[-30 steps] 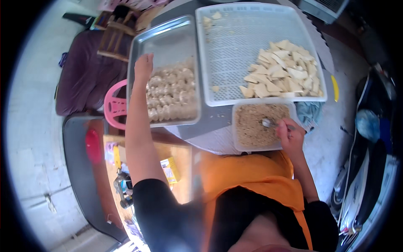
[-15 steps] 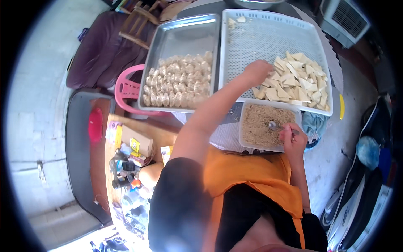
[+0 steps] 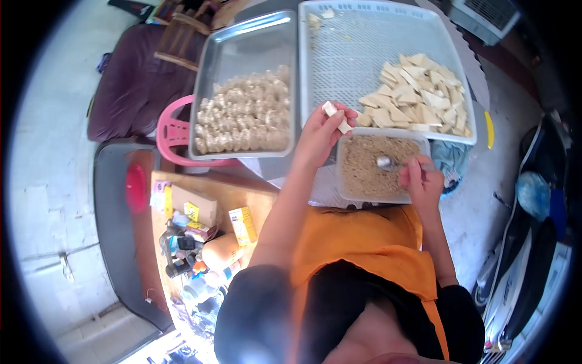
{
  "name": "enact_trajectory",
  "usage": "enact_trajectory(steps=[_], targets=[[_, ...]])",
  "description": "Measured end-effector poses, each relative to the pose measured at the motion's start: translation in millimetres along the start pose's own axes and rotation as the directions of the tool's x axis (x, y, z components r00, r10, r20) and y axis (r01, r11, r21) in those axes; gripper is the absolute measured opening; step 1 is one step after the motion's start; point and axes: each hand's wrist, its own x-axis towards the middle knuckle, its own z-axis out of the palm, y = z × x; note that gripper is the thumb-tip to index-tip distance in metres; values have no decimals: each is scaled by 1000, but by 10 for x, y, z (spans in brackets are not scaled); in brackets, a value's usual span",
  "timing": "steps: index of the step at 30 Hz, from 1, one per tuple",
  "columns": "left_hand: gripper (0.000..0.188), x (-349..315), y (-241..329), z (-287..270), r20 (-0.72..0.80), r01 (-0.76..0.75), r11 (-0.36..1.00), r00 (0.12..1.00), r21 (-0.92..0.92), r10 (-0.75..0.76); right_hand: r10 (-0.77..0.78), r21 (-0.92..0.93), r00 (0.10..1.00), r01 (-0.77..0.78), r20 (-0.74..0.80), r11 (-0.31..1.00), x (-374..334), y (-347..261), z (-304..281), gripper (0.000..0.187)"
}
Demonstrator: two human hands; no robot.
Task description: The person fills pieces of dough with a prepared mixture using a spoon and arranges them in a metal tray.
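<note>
My left hand [image 3: 322, 134] pinches a pale tofu piece [image 3: 337, 117], held just above the near edge of the white perforated tray [image 3: 345, 67]. A heap of cream-coloured triangular tofu pieces [image 3: 418, 97] lies in that tray's near right part. My right hand [image 3: 423, 177] grips the handle of a metal spoon [image 3: 384, 162], whose bowl rests at the surface of a brown minced filling [image 3: 367, 173]. A white rectangular tub [image 3: 341, 182] holds the filling, close in front of me. To the left, rows of pale, lumpy pieces [image 3: 245, 112] sit in a metal tray [image 3: 239, 48].
Under the metal tray shows a pink plastic chair [image 3: 176, 130]. A wooden table [image 3: 242, 197] at my left carries boxes and bottles. A blue-grey cloth [image 3: 448, 164] hangs right of the tub. An air cooler [image 3: 485, 18] stands far right, a scooter [image 3: 521, 267] nearer.
My left hand has come back from the tofu heap toward me, now with a tofu piece in it. The spoon has shifted slightly within the filling. The whole view has shifted slightly.
</note>
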Motion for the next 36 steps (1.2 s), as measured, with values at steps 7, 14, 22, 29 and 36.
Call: enact_trajectory(steps=[7, 14, 22, 29, 36], targets=[[22, -230, -257, 481, 297, -197, 936, 949, 291, 108, 128, 388, 989, -92, -68, 917, 76, -315, 105, 20], [30, -314, -278, 489, 214, -119, 922, 976, 369, 41, -88, 221, 980, 128, -180, 967, 16, -339, 23, 18], [31, -365, -391, 487, 128, 71, 997, 989, 24, -74, -264, 17, 953, 269, -148, 963, -36, -400, 29, 12], [36, -408, -338, 476, 127, 200, 977, 970, 78, -209, -412, -156, 910, 401, -41, 903, -136, -462, 24, 9], [50, -421, -363, 530, 66, 148, 989, 987, 8, -148, -501, -269, 862, 501, 75, 823, -216, -462, 82, 12]])
